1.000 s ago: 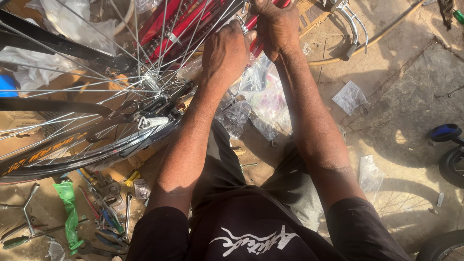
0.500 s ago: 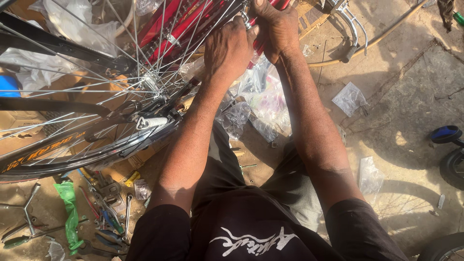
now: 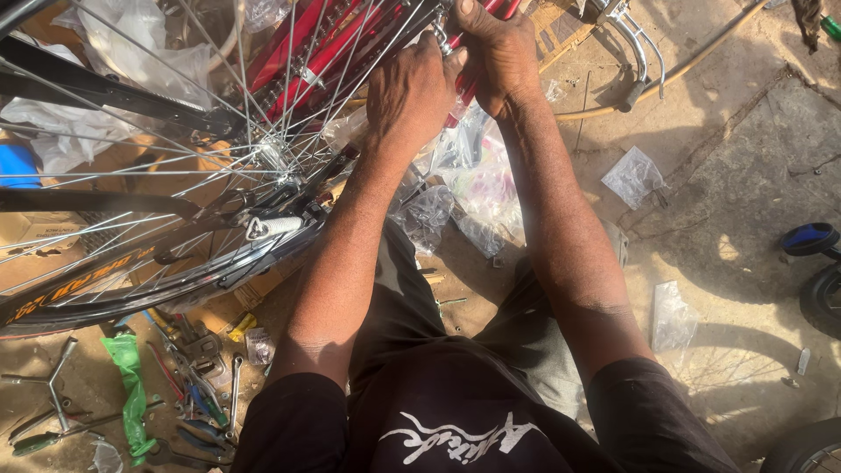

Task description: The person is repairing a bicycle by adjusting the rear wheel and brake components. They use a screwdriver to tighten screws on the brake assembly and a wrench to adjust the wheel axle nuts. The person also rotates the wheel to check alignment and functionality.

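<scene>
A red bicycle frame (image 3: pixel 324 44) lies near the top edge of the view, its painted tubes seen through the silver spokes of a black-rimmed wheel (image 3: pixel 175 175) that fills the upper left. Both hands work at the frame where the tubes meet a small metal fitting. The left hand (image 3: pixel 412 92) is curled knuckles-up over the tubes, fingers closed around them just beyond the spokes. The right hand (image 3: pixel 499 57) presses in beside it, touching it, thumb on top and fingers wrapped under the red tubes; what the fingertips pinch cannot be told. Both forearms reach straight forward from black sleeves, nearly parallel, the elbows spread wide. Crumpled clear plastic bags (image 3: pixel 455 184) lie on the dirt ground (image 3: pixel 736 158) beneath the wrists. Wrenches and pliers (image 3: pixel 188 385) are scattered near the lower left corner beside a green plastic bag (image 3: pixel 131 394). A chrome handlebar (image 3: pixel 631 44) rests near the top right.
</scene>
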